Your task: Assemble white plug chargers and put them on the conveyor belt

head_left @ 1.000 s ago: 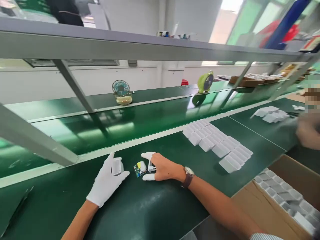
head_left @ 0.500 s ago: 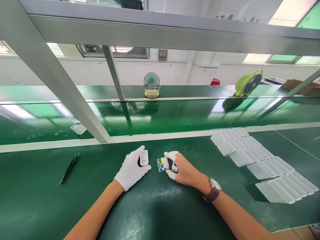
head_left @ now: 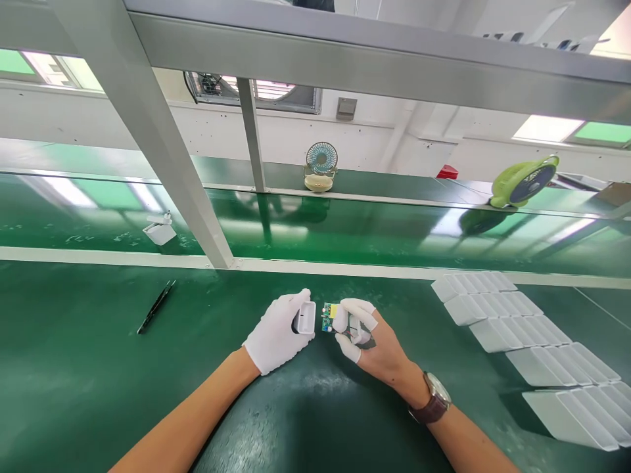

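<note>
Two grips: my left hand holds a presumably light, stiff box, my right hand seemingly clasps a circuit board, likely fragile, best taken by its edges.

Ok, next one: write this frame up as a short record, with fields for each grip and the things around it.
Left grip: white glove, holding the case
Right grip: white finger covers, fingers around a white piece
Board: between the two grips, apart from the case; joined to the white piece or not, unclear
Right wrist: watch
Left side: tweezers on the table
Right side: white parts in rows
Behind: two fans
</note>
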`<state>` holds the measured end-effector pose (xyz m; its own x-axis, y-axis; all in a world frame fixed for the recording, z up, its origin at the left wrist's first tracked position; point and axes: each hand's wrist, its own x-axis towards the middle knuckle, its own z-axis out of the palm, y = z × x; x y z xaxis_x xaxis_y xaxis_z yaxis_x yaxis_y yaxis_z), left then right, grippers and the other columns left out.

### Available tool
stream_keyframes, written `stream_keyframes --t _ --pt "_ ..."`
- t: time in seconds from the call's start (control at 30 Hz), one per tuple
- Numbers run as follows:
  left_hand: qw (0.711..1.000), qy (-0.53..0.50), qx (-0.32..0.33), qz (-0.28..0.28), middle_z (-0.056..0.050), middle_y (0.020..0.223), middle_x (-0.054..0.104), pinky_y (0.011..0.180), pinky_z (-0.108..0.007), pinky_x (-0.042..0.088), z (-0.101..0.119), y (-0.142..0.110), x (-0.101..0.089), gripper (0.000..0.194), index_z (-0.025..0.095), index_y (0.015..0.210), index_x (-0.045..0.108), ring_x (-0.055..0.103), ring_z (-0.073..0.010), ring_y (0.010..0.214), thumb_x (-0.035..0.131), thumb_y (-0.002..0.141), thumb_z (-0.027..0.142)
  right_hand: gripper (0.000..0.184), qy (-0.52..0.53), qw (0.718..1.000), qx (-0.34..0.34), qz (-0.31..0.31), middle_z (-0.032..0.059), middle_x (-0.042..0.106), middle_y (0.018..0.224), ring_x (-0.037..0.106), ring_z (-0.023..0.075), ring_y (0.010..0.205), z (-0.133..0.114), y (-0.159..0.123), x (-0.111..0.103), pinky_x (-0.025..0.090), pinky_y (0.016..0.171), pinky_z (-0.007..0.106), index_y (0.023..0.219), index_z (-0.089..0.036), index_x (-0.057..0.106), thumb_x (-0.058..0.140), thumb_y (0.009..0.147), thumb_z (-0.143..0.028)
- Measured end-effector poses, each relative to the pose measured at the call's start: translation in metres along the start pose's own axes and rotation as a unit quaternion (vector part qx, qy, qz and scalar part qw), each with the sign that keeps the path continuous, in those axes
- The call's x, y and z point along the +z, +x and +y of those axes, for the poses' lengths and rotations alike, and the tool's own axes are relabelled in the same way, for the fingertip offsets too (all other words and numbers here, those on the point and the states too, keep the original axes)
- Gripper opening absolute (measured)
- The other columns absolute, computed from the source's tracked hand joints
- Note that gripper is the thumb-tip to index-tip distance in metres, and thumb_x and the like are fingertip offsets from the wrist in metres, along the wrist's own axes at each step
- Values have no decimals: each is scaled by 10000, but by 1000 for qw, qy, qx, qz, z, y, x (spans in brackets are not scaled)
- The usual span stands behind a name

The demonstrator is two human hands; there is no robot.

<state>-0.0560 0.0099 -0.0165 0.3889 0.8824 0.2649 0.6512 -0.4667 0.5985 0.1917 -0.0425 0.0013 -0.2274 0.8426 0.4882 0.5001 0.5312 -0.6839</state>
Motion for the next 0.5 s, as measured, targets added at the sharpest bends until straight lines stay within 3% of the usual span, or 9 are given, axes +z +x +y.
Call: stream_keyframes --t 0.07,0.17,0.37,0.5 --pt "1000 9 16 5 -88 1334 598 988 -444 496 0 0 0 833 321 1499 371 590 -289 1186 733 757 209 623 5 1000 -11 16 112 583 1298 651 147 759 1 -4 2 619 598 292 1466 -307 446 643 896 -154" --pt "999 29 29 -4 -99 1294 603 938 -435 502 3 2 -3 776 295 1477 398 593 -288 1125 722 776 224 677 1 999 -50 17 104 615 1269 662 151 751 -1 -6 3 629 632 307 1496 -319 413 660 894 -134" --pt "995 77 58 -26 -109 1164 623 818 -393 492 10 5 -7 705 254 1426 462 590 -270 993 734 777 259 714 -62 994 -86 -20 120 655 1250 683 258 1109 -7 -5 1 617 937 439 1534 -304 377 651 902 -116" --pt "990 89 106 -18 -111 1102 646 809 -394 479 5 6 -4 706 236 1441 448 607 -276 993 727 795 284 702 -109 989 -96 -1 140 649 1291 642 299 1215 -6 -5 2 595 982 486 1529 -277 394 676 896 -162"
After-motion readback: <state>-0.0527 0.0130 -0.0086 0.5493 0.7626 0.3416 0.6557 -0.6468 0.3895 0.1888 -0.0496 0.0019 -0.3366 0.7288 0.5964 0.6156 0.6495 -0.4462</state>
